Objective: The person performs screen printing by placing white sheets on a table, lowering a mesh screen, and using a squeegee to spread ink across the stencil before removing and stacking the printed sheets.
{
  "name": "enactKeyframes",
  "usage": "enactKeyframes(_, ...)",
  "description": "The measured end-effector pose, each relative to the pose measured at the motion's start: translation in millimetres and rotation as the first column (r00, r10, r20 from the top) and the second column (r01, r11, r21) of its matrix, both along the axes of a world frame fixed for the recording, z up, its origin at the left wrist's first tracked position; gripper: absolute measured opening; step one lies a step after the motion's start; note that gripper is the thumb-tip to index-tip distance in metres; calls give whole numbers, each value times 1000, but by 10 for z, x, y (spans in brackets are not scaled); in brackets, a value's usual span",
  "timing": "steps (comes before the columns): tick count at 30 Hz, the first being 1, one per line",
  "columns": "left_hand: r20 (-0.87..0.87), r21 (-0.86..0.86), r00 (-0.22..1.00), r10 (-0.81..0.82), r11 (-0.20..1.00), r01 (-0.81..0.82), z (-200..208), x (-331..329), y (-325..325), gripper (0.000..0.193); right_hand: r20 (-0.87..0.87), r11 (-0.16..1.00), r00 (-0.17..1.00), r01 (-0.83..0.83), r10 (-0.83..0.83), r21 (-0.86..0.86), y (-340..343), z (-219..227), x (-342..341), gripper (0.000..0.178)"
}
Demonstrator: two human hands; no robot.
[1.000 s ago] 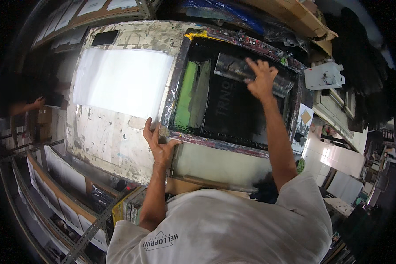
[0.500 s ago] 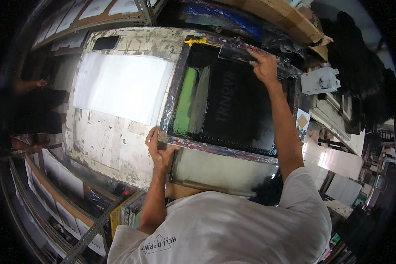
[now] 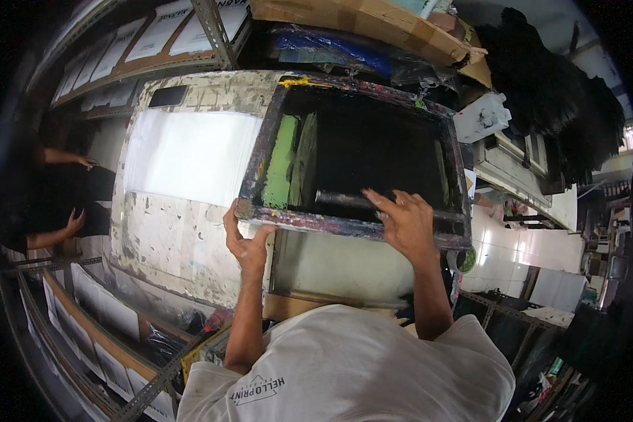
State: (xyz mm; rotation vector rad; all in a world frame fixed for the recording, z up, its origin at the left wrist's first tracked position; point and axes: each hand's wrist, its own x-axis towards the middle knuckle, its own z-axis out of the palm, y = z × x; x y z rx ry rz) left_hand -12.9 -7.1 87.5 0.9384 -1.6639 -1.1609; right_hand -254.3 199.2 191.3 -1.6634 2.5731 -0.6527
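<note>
A printing screen with a dark, paint-stained frame (image 3: 344,224) lies across the pale board in front of me. Black ink covers most of its mesh (image 3: 373,144), with a green strip (image 3: 280,165) along the left side. My left hand (image 3: 248,246) grips the frame's near left corner, thumb and fingers apart around it. Near the close edge of the mesh, my right hand (image 3: 406,224) holds a dark squeegee (image 3: 337,198); its right part is hidden by the hand. Left of the screen lies a stack of white sheets (image 3: 190,153).
A paint-marked board (image 3: 183,232) bears the sheets. Racks hold white sheets at the lower left (image 3: 109,299) and upper left (image 3: 137,53). A stained white jug (image 3: 482,118) stands beyond the screen's right side. Another person's hands (image 3: 76,221) show at the far left.
My right hand has drawn the squeegee from the screen's far edge to its near edge. My left hand still holds the corner. The head view has shifted slightly.
</note>
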Motion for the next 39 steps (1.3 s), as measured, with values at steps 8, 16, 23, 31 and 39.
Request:
enactKeyframes(8,-368,16,929,30,1000,-26,1052,-757,-103,70,-312,971,949,-38,-39,-236,-233,923,-347,75)
enactKeyframes(16,471,-191,879,-74,964,184,-168,-961,-34,42,-329,963,943,-47,-44,-264,-726,1548,-1188,55)
enactKeyframes(23,676,-364,733,75,899,243,-634,-997,410,20,-186,956,979,31,-89,-292,-915,1837,-1224,52)
enactKeyframes(31,402,-21,904,-142,986,164,-419,-1138,381,13,-110,973,993,4,-30,-230,-927,1867,-1339,42)
enactKeyframes(39,167,49,980,-107,994,100,42,-1317,122,13,-163,961,967,154,-194,-230,-936,1877,-1206,48)
